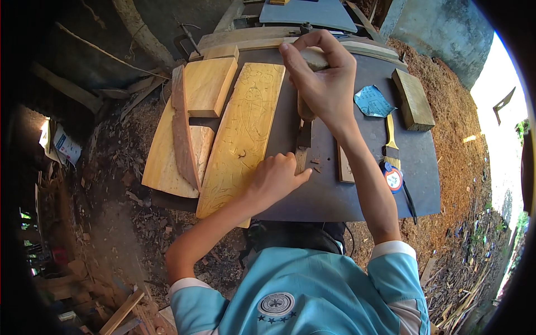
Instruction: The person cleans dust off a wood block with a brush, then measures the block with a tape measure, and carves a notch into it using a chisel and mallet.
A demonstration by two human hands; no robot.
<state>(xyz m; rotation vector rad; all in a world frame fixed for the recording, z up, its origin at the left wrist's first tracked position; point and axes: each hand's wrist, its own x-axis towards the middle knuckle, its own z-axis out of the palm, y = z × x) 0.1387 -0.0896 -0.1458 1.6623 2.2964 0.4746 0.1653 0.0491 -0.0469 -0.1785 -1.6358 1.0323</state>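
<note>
My left hand (276, 181) lies partly on a long yellow board (243, 123) with outlined drawings, its thumb and index finger around a small wooden strip (301, 160). Just above that strip is a chisel-like tool with a brown wooden handle (305, 110) and a dark flat blade (304, 135). Raised over the tool, my right hand (329, 78) is closed, thumb and index finger curled about a pale rounded thing (315, 58) that I cannot make out. The hand hides its other fingers. Small brown chips (316, 163) lie right of the strip.
Wooden pieces (209, 84) are piled left on the dark table (413, 184). At right are a wood block (413, 100), blue paper sheet (374, 101), paintbrush (390, 134) and tape measure (392, 177). A small board (345, 166) sits beside my right forearm. Long strips (257, 42) line the far edge.
</note>
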